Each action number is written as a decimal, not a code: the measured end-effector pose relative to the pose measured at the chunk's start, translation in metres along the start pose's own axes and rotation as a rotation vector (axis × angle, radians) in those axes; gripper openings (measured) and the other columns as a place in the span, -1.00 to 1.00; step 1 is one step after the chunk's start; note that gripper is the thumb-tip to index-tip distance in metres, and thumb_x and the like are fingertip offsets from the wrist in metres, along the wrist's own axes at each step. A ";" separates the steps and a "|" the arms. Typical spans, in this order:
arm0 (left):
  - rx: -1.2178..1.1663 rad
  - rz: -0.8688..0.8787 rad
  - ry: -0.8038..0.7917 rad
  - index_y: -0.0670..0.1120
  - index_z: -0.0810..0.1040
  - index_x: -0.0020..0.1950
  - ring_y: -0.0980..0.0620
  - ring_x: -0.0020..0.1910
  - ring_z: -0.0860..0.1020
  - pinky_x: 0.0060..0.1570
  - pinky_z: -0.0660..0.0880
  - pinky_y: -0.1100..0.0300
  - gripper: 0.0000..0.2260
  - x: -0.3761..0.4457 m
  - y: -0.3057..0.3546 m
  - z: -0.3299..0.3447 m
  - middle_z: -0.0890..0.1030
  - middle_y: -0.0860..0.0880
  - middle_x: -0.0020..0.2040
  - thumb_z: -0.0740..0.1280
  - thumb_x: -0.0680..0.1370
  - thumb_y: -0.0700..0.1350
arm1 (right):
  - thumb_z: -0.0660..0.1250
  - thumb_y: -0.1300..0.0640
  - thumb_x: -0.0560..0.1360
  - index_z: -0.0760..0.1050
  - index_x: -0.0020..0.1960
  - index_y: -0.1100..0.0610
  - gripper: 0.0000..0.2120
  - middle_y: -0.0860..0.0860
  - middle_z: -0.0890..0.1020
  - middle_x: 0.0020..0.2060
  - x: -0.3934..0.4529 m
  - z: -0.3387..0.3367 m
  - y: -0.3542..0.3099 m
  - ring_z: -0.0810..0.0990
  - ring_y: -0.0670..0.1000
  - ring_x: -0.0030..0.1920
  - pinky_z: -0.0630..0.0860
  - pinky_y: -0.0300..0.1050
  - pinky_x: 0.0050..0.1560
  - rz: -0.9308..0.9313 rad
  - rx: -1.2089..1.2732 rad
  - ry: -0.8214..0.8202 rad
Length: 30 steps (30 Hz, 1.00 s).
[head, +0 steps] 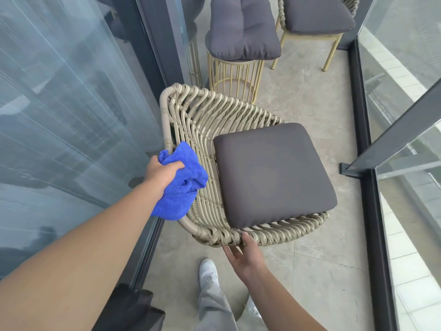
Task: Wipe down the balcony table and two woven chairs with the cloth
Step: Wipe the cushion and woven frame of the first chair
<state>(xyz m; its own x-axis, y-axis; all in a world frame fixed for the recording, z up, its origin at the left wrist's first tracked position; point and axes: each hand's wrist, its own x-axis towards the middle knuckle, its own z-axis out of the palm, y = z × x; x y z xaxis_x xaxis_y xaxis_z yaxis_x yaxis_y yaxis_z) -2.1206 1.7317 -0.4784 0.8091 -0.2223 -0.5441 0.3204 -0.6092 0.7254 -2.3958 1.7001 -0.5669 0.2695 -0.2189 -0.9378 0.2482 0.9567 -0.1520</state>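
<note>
Nearest, the right hand (pixel 245 255) rests with straight, spread fingers against the outer weave of the woven chair (pixel 214 130) at its near rim, thumb on top of the rim, gripping nothing. Just below that hand a white shoe (pixel 208 273) stands on the bare floor (pixel 322 235).

Up and to the left of it, the left hand (pixel 162 173) has its fingers curled round a bunched blue cloth (pixel 181 185) and presses it onto the chair's curved top rail, which runs close alongside the glass door (pixel 71 115) on that hand's outer side. The cloth drapes over the rail, covering part of the weave. To the right of the cloth, between the two hands and beyond, a dark grey seat cushion (pixel 274 175) lies in the chair.

Right of the right hand, open floor runs to a dark frame (pixel 365 151) edging the glass balustrade.

Beyond the left hand stands a round gold wire table (pixel 235 77) with a grey cushion (pixel 243 27) lying on its top. Farther right, a second chair (pixel 317 17) with a grey seat stands near the balustrade, a strip of floor between it and the table.
</note>
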 end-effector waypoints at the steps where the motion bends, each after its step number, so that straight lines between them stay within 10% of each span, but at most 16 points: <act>1: -0.046 -0.015 -0.033 0.00 0.53 0.05 -0.11 -0.02 0.67 0.14 0.59 -0.06 -0.65 0.003 0.001 -0.002 0.68 -0.05 0.02 0.53 0.34 0.00 | 0.27 0.18 0.70 0.53 0.15 0.22 -0.88 0.17 0.63 0.07 0.000 -0.001 0.000 0.64 0.18 0.03 0.72 0.08 -0.22 -0.010 0.001 0.003; 18: -0.240 -0.158 -0.321 -0.06 0.57 -0.10 -0.06 -0.33 0.62 -0.25 0.52 0.18 -0.85 -0.029 -0.004 0.039 0.65 -0.07 -0.22 0.50 0.41 -0.11 | 0.35 0.11 0.66 0.54 0.23 0.23 -0.77 0.10 0.67 -0.06 0.007 -0.039 -0.076 0.67 0.11 -0.08 0.69 0.02 -0.19 -0.270 -0.163 0.158; 30: -0.373 -0.215 -0.531 -0.06 0.61 0.05 -0.07 -0.01 0.71 -0.10 0.59 0.10 -0.78 -0.074 0.014 0.163 0.72 -0.12 0.08 0.50 0.44 -0.07 | 0.37 0.11 0.64 0.57 0.16 0.28 -0.77 0.18 0.62 -0.06 0.028 -0.062 -0.279 0.64 0.14 -0.13 0.63 -0.17 -0.45 -0.559 -0.509 0.323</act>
<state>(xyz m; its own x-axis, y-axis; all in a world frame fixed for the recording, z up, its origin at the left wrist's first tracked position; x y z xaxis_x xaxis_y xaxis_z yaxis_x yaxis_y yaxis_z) -2.2562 1.6158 -0.4971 0.3874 -0.5267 -0.7566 0.6725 -0.3999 0.6227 -2.5154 1.4390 -0.5704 -0.0691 -0.6969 -0.7138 -0.2064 0.7100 -0.6732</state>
